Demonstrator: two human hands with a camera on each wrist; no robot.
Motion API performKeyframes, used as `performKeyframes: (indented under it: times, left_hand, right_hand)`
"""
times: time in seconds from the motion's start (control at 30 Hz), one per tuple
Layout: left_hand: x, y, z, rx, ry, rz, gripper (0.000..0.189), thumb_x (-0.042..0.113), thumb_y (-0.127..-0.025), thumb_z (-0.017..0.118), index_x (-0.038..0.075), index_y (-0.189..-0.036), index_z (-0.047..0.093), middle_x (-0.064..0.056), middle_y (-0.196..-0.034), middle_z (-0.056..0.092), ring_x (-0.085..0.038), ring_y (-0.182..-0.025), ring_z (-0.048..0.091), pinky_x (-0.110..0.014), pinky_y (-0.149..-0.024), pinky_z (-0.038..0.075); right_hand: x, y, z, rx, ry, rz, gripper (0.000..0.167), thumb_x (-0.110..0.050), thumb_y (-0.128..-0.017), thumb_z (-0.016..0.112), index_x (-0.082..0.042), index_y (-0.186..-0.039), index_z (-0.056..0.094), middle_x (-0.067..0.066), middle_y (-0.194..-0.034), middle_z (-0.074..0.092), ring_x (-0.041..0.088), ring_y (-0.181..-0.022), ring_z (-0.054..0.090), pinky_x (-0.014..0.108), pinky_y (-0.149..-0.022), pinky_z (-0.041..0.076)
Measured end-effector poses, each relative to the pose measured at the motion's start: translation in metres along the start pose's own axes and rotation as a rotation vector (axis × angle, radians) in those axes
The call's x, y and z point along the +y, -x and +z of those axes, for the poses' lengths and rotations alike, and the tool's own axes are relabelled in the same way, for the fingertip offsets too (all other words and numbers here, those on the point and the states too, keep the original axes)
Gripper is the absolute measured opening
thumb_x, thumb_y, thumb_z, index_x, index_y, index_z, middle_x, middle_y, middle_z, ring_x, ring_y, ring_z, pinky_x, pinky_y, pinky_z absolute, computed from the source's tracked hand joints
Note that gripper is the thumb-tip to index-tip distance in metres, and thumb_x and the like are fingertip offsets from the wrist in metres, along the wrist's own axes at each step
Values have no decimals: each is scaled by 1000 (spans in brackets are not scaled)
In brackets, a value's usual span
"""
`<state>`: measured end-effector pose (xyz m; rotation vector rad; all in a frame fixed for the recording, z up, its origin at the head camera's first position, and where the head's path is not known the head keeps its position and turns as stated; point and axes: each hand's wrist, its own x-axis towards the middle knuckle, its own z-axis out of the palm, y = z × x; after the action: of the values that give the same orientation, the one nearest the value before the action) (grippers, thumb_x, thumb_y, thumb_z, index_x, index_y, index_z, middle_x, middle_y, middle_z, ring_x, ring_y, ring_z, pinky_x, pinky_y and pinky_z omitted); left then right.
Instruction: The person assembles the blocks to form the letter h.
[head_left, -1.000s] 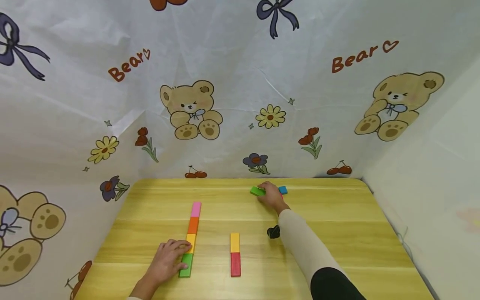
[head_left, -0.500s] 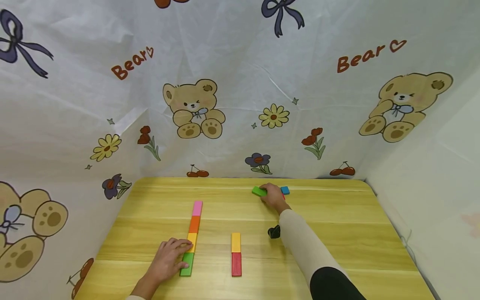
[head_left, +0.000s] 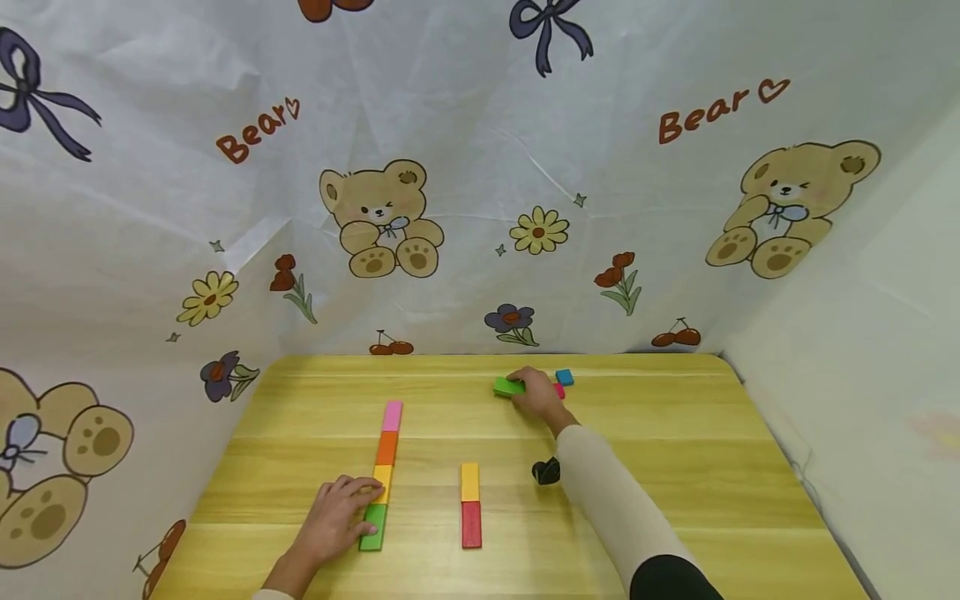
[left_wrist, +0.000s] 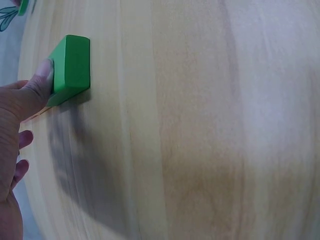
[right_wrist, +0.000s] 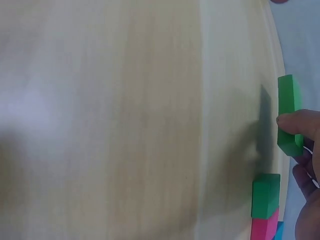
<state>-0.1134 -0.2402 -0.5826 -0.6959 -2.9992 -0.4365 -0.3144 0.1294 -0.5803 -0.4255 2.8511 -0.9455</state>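
My left hand (head_left: 333,517) rests at the near end of a row of blocks. Its fingers lie on the yellow block (head_left: 384,473), and the thumb touches the side of the green block (left_wrist: 76,62). Beyond these, an orange block (head_left: 386,448) and a pink block (head_left: 393,416) continue the row. At the far side of the table, my right hand (head_left: 540,395) pinches another green block (right_wrist: 288,105) between thumb and fingers, raised off the tabletop. Below it in the right wrist view, a further green block (right_wrist: 264,199) stands against a bright pink block (right_wrist: 263,228).
A shorter row, a yellow block (head_left: 469,482) and a red block (head_left: 471,525), lies mid-table. A blue block (head_left: 565,377) sits near the back edge. Bear-printed cloth (head_left: 465,292) rises behind the wooden table (head_left: 637,400). A black device (head_left: 546,472) is at the right forearm.
My right hand has shifted slightly left with the green block, uncovering more of the bright pink block. My left hand stays on its row.
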Motion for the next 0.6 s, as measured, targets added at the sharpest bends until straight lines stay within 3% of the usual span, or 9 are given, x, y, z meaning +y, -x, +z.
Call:
performKeyframes:
  times: [0.2,0.6]
  left_hand:
    - [1,1,0,20,-1,8,59,34,-67,82,12,-120,68,4,-123,61,-18,-104,51,-43,-84,40]
    - [2,1,-3,-3,-33,29,57,35,-69,81,13,-120,69,4,-122,60,-19,-105,51,-45,-86,39]
  right_hand:
    - [-9,13,7,11,12,-86,33,0,-80,73,1,-113,68,14,-111,65,32,-106,60,44,-94,47]
    - [-28,38,13,15,-70,-91,33,0,-80,74,2,-112,68,13,-110,65,30,-102,61,42,-89,49]
